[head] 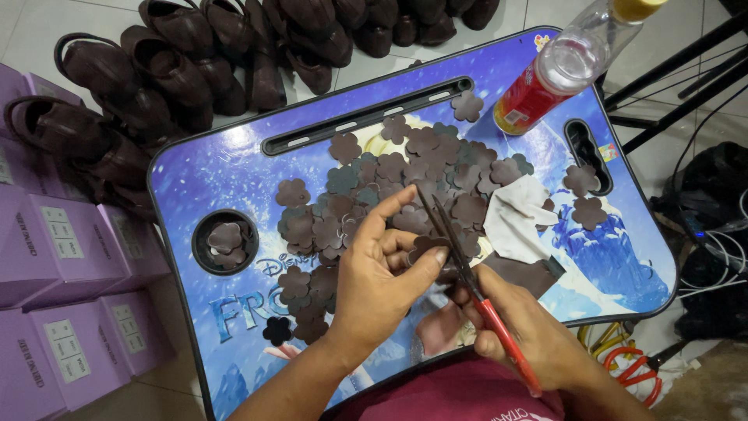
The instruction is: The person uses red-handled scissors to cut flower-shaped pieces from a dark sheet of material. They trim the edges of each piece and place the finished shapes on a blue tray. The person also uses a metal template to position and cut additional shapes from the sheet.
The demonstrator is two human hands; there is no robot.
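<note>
A small dark brown leather piece (427, 248) is pinched between the thumb and fingers of the left hand (382, 284), just above the near part of the tabletop (226, 171). The right hand (522, 331) is closed around the red handles of a pair of scissors (460, 265), whose dark blades are parted and point away from the person, crossing right beside the held piece. From this it is judged that cutting or trimming of a flower shape is the step in hand; whether the blades are already biting into the leather cannot be told.

For the next move, the piece would have to be turned little by little by the left fingers while the blades are closed in short bites along the scalloped outline, with the fingertips kept clear of the edges.

Just beyond the hands, a heap of cut brown flower shapes (389, 187) is spread over the middle of the blue printed tabletop, with a few more lying in the round cup recess (226, 242) at the left. A crumpled white cloth (518, 218) lies to the right of the heap, and a clear plastic bottle with a red label (549, 78) lies near the far right corner. On the floor beyond, brown shoes (195, 62) are grouped, and purple boxes (54, 257) are stacked at the left.
</note>
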